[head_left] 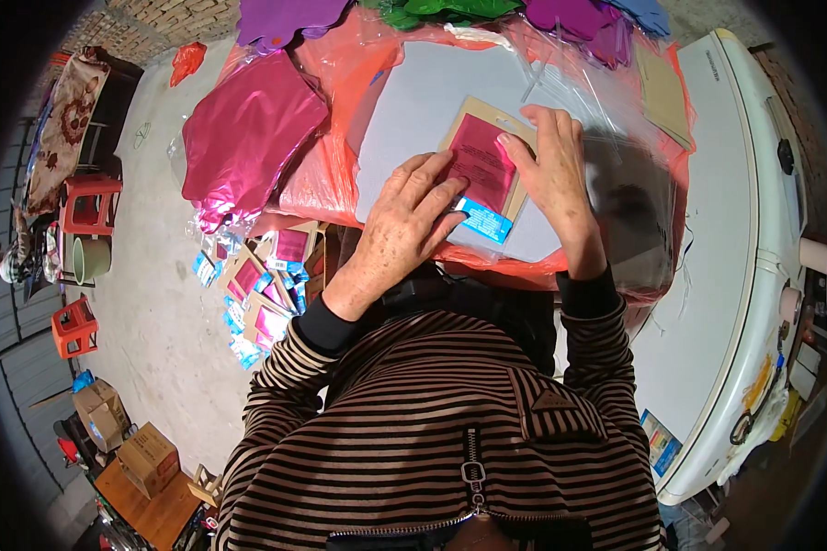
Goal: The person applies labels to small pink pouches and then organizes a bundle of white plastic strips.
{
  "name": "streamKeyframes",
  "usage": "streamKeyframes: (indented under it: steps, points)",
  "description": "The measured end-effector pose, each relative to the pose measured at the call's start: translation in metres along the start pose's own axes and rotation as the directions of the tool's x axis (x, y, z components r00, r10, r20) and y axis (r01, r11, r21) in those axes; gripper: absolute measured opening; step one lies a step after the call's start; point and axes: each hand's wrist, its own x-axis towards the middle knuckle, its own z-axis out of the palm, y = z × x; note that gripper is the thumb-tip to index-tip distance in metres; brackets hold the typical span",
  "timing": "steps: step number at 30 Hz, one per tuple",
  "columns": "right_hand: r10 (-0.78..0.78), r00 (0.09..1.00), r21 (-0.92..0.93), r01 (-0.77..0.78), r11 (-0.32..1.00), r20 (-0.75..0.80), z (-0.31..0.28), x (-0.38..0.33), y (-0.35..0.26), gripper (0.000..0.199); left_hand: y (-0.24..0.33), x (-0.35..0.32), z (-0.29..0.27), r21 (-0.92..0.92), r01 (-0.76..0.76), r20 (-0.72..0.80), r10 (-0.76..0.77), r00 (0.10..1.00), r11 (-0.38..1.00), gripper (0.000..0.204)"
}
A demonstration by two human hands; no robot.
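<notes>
A tan card with a hang hole (502, 119) lies on a pale grey sheet (413, 92) in front of me. On the card is a flat magenta foil piece (487, 165) with small dark print, and a blue label (483, 220) covers its near end. My left hand (409, 216) rests over the left side of the foil, its fingers laid out flat. At the upper right edge, my right hand (556, 174) touches the foil with its thumb. Its other fingers extend past the card, apart from the thumb. Whether a clear bag encloses the card I cannot tell.
Magenta foil sheets (253, 129) lie left on red plastic (340, 174); purple foil (294, 18) and green foil (446, 9) are behind. Finished-looking card packs (266, 285) heap on the floor at left. A white fridge-like cabinet (708, 275) lies along the right.
</notes>
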Motion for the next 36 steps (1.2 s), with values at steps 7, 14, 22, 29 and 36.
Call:
streamKeyframes:
  steps: [7, 14, 22, 29, 36]
  points:
    - [-0.170, 0.984, 0.019, 0.171, 0.985, -0.055, -0.002, -0.012, 0.002, 0.044, 0.004, -0.002, -0.007, -0.015, -0.023, 0.075, 0.024, 0.997, 1.000, 0.050]
    - [-0.074, 0.997, 0.072, 0.073, 0.995, 0.007, -0.003, -0.002, 0.007, 0.037, 0.011, -0.008, -0.003, -0.091, 0.000, 0.045, 0.004, 0.999, 0.996, 0.063]
    - [-0.237, 0.963, 0.130, 0.254, 0.958, -0.129, -0.042, -0.004, -0.011, 0.034, 0.007, -0.017, 0.005, -0.110, -0.009, -0.077, 0.000, 0.997, 0.994, 0.071]
    - [-0.292, 0.936, 0.024, 0.302, 0.953, -0.196, -0.075, -0.012, -0.053, 0.041, 0.003, -0.007, 0.005, -0.234, 0.041, -0.077, -0.060, 0.995, 0.971, 0.083]
    - [-0.411, 0.908, -0.180, 0.393, 0.902, -0.080, -0.091, -0.017, -0.073, 0.047, 0.005, -0.002, -0.010, -0.446, 0.230, 0.063, -0.226, 0.972, 0.865, 0.079]
